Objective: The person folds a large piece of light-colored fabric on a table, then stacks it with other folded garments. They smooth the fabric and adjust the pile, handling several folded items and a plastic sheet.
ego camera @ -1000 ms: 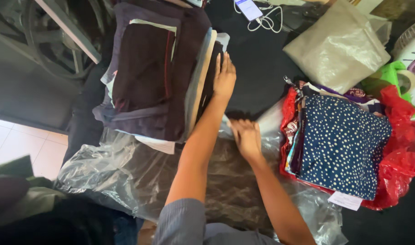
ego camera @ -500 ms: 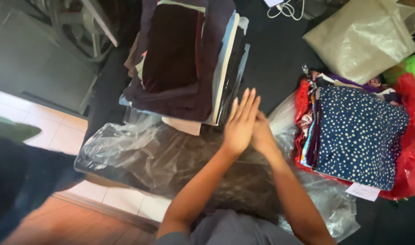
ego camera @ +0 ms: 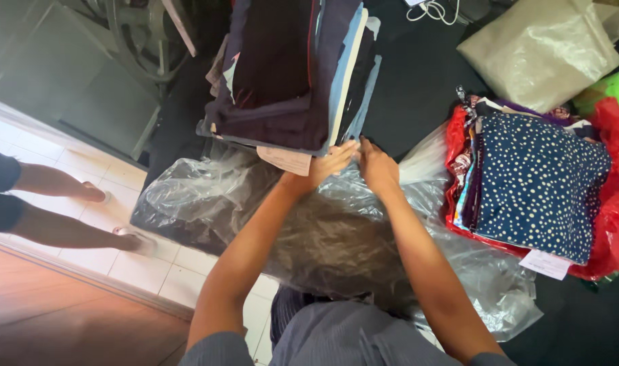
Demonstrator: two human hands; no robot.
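Left hand: our left hand [ego camera: 328, 164] reaches forward, fingers stretched and close together, pressing on the far edge of the clear plastic bag [ego camera: 336, 230]; we cannot tell if it really grips the film.
Right hand: our right hand [ego camera: 376, 164] lies just beside the left one, fingers bent down on the same edge, as if pinching the plastic; the grip itself is hidden.
Why held so: we judge that both hands meet at the far edge to keep the loose film flat over the dark cloth inside.
Clear plastic bag: it lies across the black bench [ego camera: 411, 88], right in front of us, wrinkled, with a dark brown folded fabric inside it.
Stack of folded garments [ego camera: 292, 74]: dark maroon and purple pieces with light blue edges, piled just behind the hands; a pale paper tag [ego camera: 286, 160] hangs from its near side.
Red plastic bag [ego camera: 614, 183]: open to our right, it holds a pile of folded cloths, a blue one with white dots [ego camera: 536, 186] on top.
Beige packet [ego camera: 540, 51]: sealed and lying flat, far right, well apart.
Floor: another person's legs [ego camera: 52, 203] stand on the white tiles at left.
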